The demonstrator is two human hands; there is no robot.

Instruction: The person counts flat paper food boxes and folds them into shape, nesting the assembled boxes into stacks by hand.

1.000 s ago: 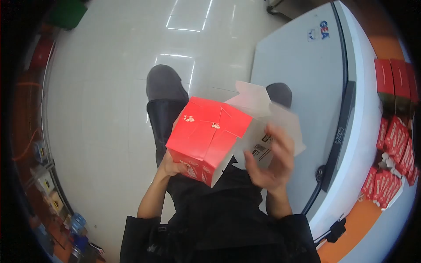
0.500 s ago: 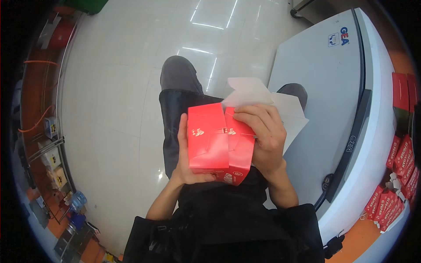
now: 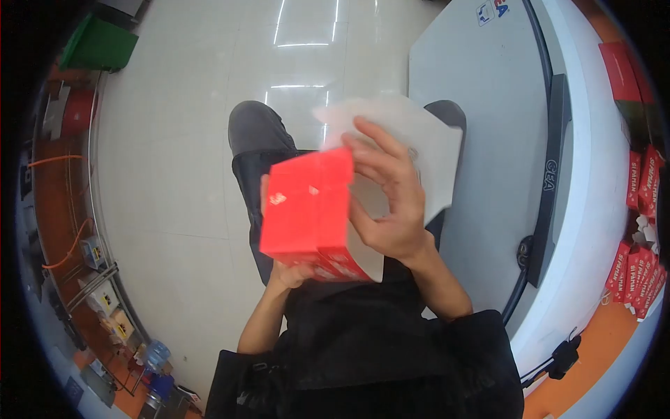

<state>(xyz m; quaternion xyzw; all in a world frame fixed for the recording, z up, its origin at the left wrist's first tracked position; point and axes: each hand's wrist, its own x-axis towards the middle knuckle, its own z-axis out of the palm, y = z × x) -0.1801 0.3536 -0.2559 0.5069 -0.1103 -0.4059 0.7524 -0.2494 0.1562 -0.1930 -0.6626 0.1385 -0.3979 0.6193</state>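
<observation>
A red cardboard box (image 3: 303,213) is held above my lap, tilted, with its pale inner side and open white flaps (image 3: 398,119) toward the right. My left hand (image 3: 289,272) is wrapped round the box's lower left edge; most of its fingers are hidden behind the box. At the open right side, my right hand (image 3: 394,199) has its fingers curved and apart, with thumb and fingertips close to the box's edge. Between them nothing is held. The upper flap and the fingertips are slightly blurred.
A grey-white chest freezer (image 3: 488,160) stands at the right, with red printed boxes (image 3: 638,272) on an orange surface beyond it. Shelving with small goods (image 3: 105,297) runs along the left. A green bin (image 3: 101,43) is at the upper left.
My right hand has come off the box's red top panel and its fingers have spread. The box has shifted left and turned, so its pale inside shows on the right.
</observation>
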